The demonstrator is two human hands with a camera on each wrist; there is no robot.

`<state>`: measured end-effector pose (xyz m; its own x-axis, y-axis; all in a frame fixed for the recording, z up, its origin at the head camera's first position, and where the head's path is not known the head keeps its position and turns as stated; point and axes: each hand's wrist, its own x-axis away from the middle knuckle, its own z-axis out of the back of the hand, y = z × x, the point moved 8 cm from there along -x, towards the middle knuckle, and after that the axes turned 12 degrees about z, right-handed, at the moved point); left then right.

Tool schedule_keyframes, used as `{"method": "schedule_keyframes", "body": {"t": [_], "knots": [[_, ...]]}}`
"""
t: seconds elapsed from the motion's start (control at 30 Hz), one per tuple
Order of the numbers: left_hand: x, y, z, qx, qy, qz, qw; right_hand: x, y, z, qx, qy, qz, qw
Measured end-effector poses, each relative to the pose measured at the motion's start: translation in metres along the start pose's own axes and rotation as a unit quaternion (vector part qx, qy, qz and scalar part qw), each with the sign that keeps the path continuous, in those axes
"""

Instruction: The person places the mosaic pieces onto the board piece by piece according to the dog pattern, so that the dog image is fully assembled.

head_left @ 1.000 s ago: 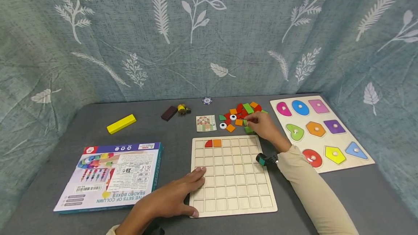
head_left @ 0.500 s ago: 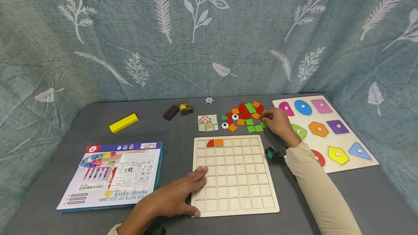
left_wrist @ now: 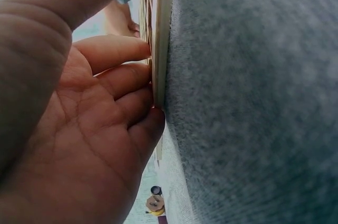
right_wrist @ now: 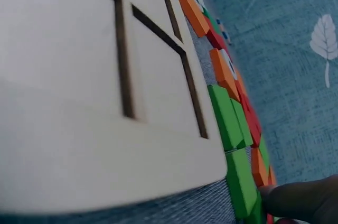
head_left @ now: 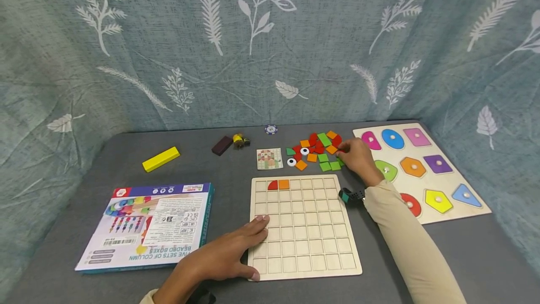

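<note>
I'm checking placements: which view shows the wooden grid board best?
Head view: nearly the whole wooden grid board shows, with a red piece and orange piece in its top row; the left hand hides some. Left wrist view shows it edge-on; right wrist view, only a corner close-up.

Behind the bare right hand (head_left: pixel 356 158) runs a plain, pale tan long sleeve (head_left: pixel 415 247), lightly creased toward its cuff (head_left: pixel 377 190). Just inward of that wrist sits a small black device (head_left: pixel 356 195) with a teal patch (head_left: pixel 345 196) at the end away from the arm. Behind the bare left hand (head_left: pixel 229 250) shows a matching tan cuff edge (head_left: pixel 148 297), with a dark wrist piece (head_left: pixel 203 297) beside it, only partly in view.
</note>
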<state>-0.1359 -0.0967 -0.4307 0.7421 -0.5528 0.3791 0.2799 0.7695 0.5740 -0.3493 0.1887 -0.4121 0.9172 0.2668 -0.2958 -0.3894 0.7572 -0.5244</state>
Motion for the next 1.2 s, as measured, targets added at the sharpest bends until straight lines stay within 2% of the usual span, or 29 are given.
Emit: {"method": "schedule_keyframes", "body": {"t": [0.17,0.37,0.53,0.77,1.0,1.2], "knots": [[0.000,-0.001,0.000,0.005,-0.001,0.001,1.0000,-0.001,-0.001,0.002,0.008,-0.015,-0.013,1.000],[0.000,-0.001,0.000,0.002,0.000,0.003,1.0000,-0.001,0.002,0.006,0.009,-0.010,-0.031,0.999],[0.000,-0.001,0.000,-0.001,0.003,0.002,1.0000,-0.001,0.001,0.008,0.008,-0.001,-0.025,1.000],[0.001,-0.001,-0.001,-0.001,0.004,-0.003,1.0000,0.004,-0.017,0.006,-0.021,0.025,0.002,0.999],[0.002,-0.001,-0.002,-0.009,0.002,-0.005,0.9999,0.007,-0.041,-0.010,-0.058,-0.005,0.055,0.997],[0.003,0.000,-0.004,-0.022,0.001,-0.015,0.9996,0.014,-0.057,-0.026,-0.096,-0.057,0.075,0.991]]}}
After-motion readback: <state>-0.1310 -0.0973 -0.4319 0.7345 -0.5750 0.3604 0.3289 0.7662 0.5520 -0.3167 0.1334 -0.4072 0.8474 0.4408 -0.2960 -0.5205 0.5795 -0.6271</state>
